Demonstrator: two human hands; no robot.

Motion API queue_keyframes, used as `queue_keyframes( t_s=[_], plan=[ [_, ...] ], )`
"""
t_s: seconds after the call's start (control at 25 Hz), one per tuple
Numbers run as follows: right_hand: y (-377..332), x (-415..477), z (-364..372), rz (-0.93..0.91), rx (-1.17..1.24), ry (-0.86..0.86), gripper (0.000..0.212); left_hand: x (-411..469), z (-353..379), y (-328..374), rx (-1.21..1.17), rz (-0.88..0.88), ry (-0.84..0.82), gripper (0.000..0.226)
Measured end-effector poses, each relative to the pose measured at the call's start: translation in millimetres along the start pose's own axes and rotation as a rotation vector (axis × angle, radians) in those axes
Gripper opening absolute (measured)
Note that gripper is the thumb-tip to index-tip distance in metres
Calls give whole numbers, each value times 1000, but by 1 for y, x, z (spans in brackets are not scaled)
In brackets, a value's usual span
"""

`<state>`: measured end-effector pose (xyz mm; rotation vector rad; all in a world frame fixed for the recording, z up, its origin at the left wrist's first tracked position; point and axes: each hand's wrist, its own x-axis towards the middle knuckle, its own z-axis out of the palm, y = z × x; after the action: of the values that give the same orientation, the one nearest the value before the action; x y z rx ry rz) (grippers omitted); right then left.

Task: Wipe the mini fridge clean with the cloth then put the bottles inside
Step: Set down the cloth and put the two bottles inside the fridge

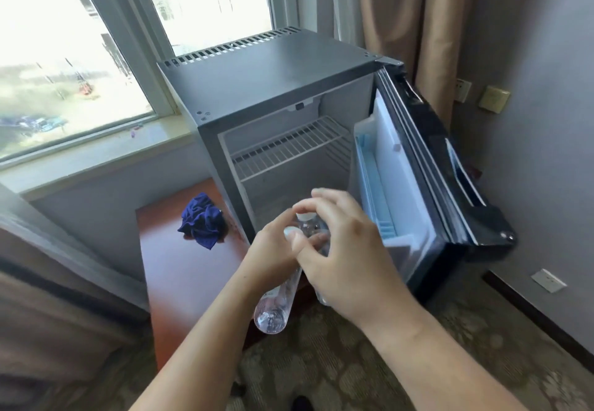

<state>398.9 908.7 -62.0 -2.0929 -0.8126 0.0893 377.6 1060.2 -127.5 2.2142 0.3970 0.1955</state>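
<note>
**Bottles at the open mini fridge [266, 70]**

Left hand [273, 250] grips a clear water bottle [273, 311]. Right hand [347, 259] curls round a second bottle [310, 226], largely hidden. Beyond, the blue cloth [204, 219] lies on the table [180, 275]. Risk: the crowded hands could knock one bottle loose.

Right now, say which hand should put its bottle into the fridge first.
Probably the right hand: it holds its bottle squarely before the open fridge, beside the door shelf. The left hand grips the other bottle nearer the left wall.
</note>
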Motion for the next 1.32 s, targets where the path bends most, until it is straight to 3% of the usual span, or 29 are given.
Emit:
queue_keyframes(
  t_s=[0.2,0.28,0.4,0.72,0.88,1.0,1.32],
  plan=[
    [43,72,57,260,6,-141,65,54,0,-48,-86,-85,-32,42],
    [54,102,72,393,16,-182,56,79,1,-63,-68,-113,-62,37],
    [70,136,89,513,-9,-160,26,108,3,-78,-77,-114,-117,23],
    [98,213,117,652,-106,-261,34,154,18,-110,-247,-155,-113,26],
    [114,230,120,619,-38,-180,31,169,26,-122,-67,-189,69,55],
    [122,235,129,597,69,-99,28,182,30,-127,39,-170,219,45],
    [148,277,161,655,188,-75,15,210,57,-141,-189,-134,582,27]
  ],
)
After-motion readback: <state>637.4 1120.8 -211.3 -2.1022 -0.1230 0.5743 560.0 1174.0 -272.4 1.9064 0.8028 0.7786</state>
